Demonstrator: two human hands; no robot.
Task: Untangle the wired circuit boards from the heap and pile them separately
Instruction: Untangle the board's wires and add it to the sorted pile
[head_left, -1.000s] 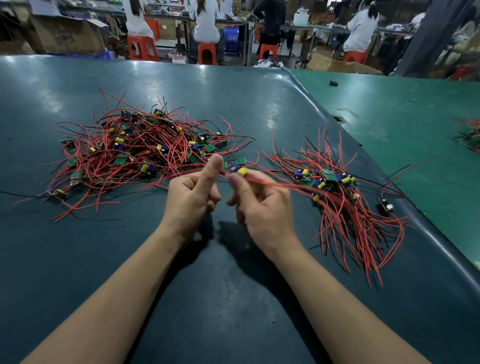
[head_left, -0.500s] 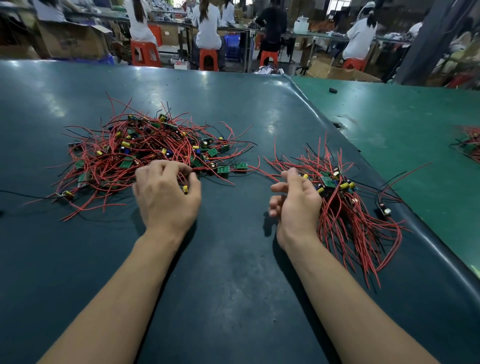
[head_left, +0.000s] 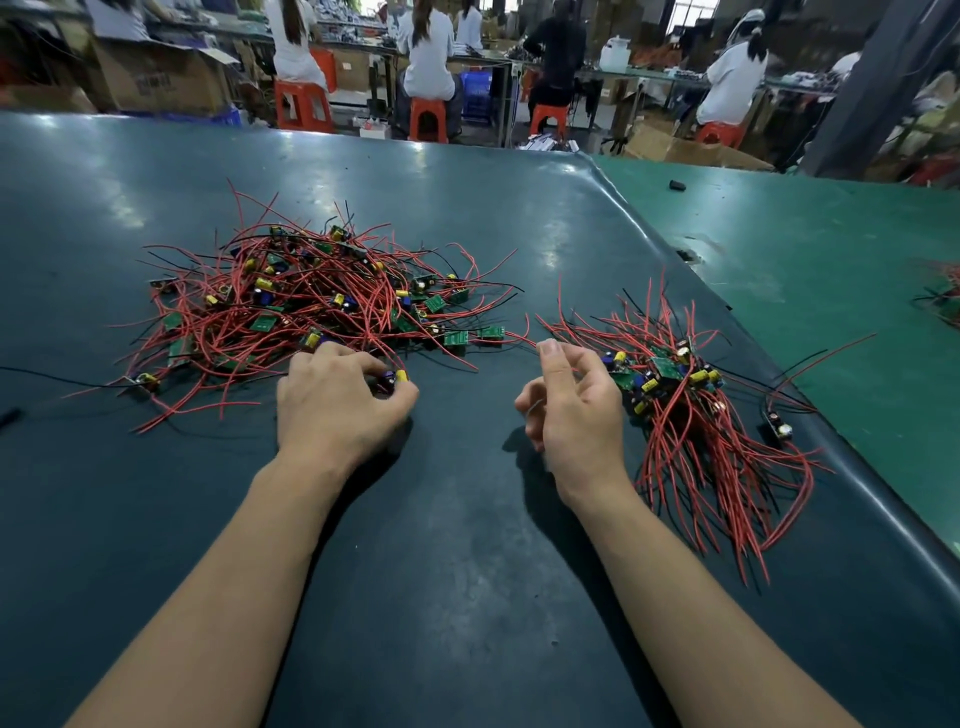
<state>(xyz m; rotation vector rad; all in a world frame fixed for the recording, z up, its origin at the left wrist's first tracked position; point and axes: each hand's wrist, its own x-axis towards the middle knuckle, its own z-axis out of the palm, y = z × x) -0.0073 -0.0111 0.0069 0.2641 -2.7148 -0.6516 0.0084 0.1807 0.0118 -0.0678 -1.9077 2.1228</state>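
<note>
From the head view, the dark table (head_left: 467, 597) shows bare mat between the tangled heap (head_left: 311, 301) and the sorted pile (head_left: 696, 415), which lies beside the table's right edge. The left hand (head_left: 337, 405) pinches a wired board (head_left: 395, 378) at the heap's near edge. The right hand (head_left: 576, 410) hovers just left of the pile, fingers loosely curled, holding nothing.

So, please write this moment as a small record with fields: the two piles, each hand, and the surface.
heap: tangled boards with red wires, left on the mat
sorted pile: boards with wires lying roughly parallel, right
left hand: at near edge of heap, pinches a board
right hand: beside sorted pile, fingers loosely curled, holds nothing
mat: dark green
</note>
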